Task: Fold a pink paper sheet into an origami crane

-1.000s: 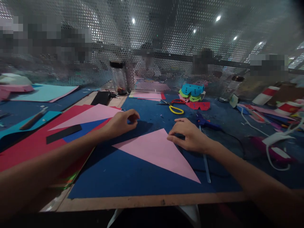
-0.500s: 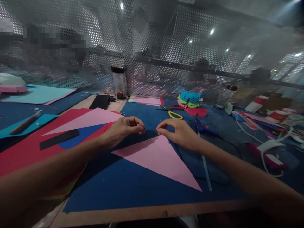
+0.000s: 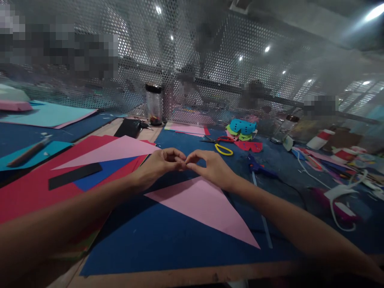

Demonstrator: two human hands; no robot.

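My left hand [image 3: 160, 164] and my right hand [image 3: 208, 168] meet fingertip to fingertip just above the far corner of a pink paper triangle [image 3: 204, 206]. Both hands have thumb and fingers pinched together, and whatever sits between them is too small to make out. The triangle lies flat on a dark blue sheet [image 3: 156, 232] that covers the wooden table [image 3: 180, 274]. My forearms reach in from the lower left and lower right.
Red, pink and blue sheets with a black strip [image 3: 75, 176] are stacked at the left. Yellow and red scissors [image 3: 222, 149], a blue glue gun [image 3: 259, 169], foam masks [image 3: 243, 126] and a jar [image 3: 153, 105] lie further back. A perforated metal screen [image 3: 210, 72] closes the far side.
My right hand left the triangle's right edge and moved up and left until its fingertips met my left hand's. My left hand shifted slightly right. The view tilted upward.
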